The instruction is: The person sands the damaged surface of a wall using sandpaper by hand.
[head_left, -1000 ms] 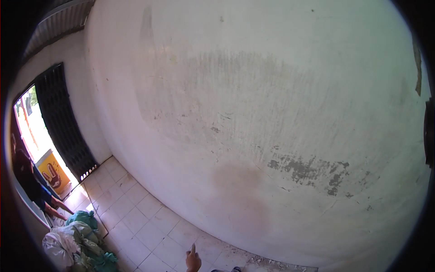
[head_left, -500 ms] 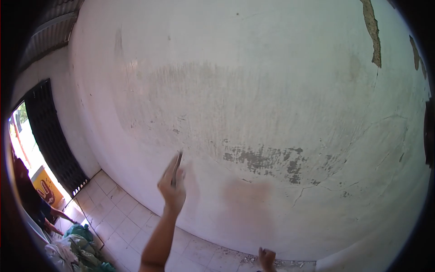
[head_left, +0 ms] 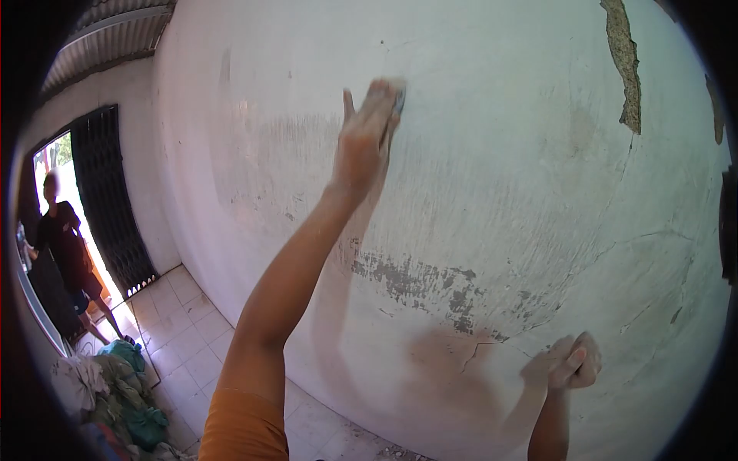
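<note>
High on the whitish wall (head_left: 492,146), my left hand (head_left: 365,142) presses a thin, dark, flat piece (head_left: 400,100) against the surface. Most of this piece is hidden under my fingers, and one finger sticks out to the left. The fingertips are slightly blurred. Lower down on the right, my right hand (head_left: 575,361) is closed close to the wall beside its own shadow. Whether it holds anything, or touches the wall, I cannot tell. Between the hands is a grey patch of worn paint (head_left: 415,284).
A person (head_left: 69,238) stands in the doorway at left beside a dark folding gate (head_left: 114,196). Green and white sacks (head_left: 123,392) lie on the tiled floor (head_left: 181,338). A strip of broken plaster (head_left: 624,65) runs down the upper right wall.
My left hand has moved up and right across the wall with the flat piece. My right hand has risen from the lower edge. The person at left, bent over the sacks before, now stands upright.
</note>
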`<state>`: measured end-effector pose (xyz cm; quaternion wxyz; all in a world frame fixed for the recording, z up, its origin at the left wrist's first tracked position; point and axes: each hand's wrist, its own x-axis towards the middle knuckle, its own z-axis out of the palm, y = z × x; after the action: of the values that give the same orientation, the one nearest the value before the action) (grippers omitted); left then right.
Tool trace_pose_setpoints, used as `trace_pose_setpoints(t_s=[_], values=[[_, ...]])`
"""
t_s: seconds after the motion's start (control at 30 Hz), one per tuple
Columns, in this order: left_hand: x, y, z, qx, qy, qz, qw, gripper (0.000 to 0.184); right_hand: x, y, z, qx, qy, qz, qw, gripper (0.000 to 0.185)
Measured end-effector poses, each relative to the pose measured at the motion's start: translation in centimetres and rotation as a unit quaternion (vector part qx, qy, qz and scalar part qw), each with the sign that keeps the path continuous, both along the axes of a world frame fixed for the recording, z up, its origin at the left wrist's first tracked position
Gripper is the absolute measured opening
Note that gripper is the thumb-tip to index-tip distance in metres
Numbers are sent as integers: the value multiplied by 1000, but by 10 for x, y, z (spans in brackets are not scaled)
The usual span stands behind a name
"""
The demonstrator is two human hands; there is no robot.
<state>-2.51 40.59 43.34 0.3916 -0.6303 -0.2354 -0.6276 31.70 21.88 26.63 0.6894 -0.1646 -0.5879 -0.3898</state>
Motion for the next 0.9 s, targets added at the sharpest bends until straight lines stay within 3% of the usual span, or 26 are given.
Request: trace_pose_setpoints(t_s=[0.1,0.27,0.33,0.47,0.67,0.83,0.9], values=[[2,3,-25,-11,-4,-4,1000,40,10,25,34,35,-43,-3,998,45],[1,6,55,19,-39,25,999,40,10,48,48,32,-27,43,998,46],[1,5,37,9,-41,-4,999,39,6,46,43,-2,14,57,998,47],[-13,6,-45,-37,-5,-17,999,38,-3,42,46,-16,51,67,996,48],[-12,7,49,21,0,13,1000,37,-5,44,46,-14,74,67,995,49],[-17,6,-54,-45,18,-53,997,31,3,44,42,-10,50,80,996,47],[-20,6,-42,-32,31,-28,999,30,3,44,42,-18,39,85,996,47]])
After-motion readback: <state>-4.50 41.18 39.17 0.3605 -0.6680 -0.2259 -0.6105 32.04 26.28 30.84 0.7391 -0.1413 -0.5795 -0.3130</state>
